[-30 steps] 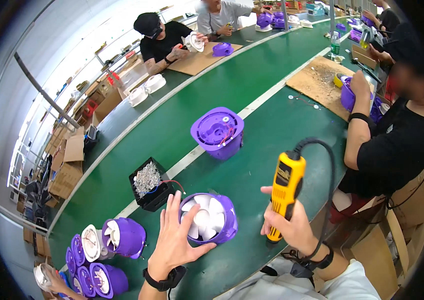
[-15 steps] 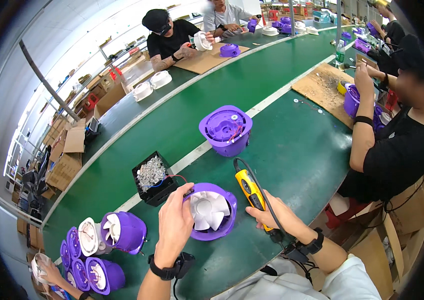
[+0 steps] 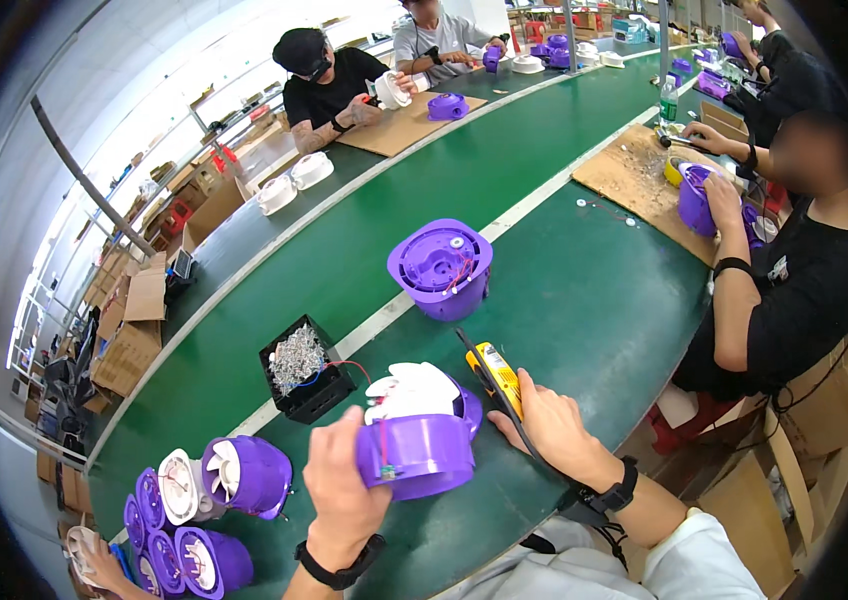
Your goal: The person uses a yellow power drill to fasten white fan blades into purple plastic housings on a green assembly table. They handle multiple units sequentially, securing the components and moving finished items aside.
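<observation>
The purple fan housing [image 3: 419, 450], with its white impeller [image 3: 412, 388] showing at the top, lies tipped on its side near the table's [image 3: 584, 290] near edge, thin wires hanging down its face. The left hand [image 3: 344, 490] has its grip closed around the housing's near side, tilting it. Just beside it, the right hand [image 3: 554, 430] rests closed around a yellow electric screwdriver [image 3: 496, 375] lying low on the green surface, its cable trailing back over the wrist.

This looks like the positioning step between fastenings. The next move likely calls for steadying the housing and bringing the driver tip square onto a screw point.

A black box of screws [image 3: 306, 368] sits just left of the housing; another purple housing [image 3: 441, 268] stands farther in. More finished units [image 3: 234, 475] cluster at the near left corner.
</observation>
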`<state>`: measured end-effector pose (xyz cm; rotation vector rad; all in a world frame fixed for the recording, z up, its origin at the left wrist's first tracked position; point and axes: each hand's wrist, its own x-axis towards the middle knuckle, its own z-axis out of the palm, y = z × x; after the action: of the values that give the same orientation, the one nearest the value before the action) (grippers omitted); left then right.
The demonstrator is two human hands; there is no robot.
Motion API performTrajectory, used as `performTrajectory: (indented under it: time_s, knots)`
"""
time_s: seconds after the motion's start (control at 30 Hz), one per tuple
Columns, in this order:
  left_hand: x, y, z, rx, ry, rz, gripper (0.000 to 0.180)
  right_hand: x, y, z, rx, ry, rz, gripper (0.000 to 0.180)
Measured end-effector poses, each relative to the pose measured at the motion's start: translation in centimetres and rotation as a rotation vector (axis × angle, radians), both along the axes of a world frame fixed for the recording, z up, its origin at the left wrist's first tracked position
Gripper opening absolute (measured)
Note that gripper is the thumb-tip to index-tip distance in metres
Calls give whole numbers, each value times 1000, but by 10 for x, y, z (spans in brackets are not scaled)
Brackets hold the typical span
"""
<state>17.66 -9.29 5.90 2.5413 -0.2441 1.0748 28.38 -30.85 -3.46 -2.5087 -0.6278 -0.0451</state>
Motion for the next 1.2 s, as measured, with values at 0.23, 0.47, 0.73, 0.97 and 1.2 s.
performTrajectory:
  time_s: [0.23, 0.47, 0.73, 0.97, 1.2]
  knots:
    - [12, 38, 0, -888, 330, 76, 31, 0, -9, 15, 150, 257, -20, 58]
    - [24, 41, -29, -1175, 649, 133, 19, -8, -1, -3, 780, 901, -60, 46]
    - [22, 30, -21, -993, 618, 148, 22, -18, 11, -1, 1204, 1330, -11, 41]
    - [4, 3, -7, -189, 122, 32, 56, -17, 14, -12, 1263, 1386, -119, 27]
    - [-10, 34, -5, -1345, 48, 66, 22, -15, 14, -18, 1258, 1335, -206, 27]
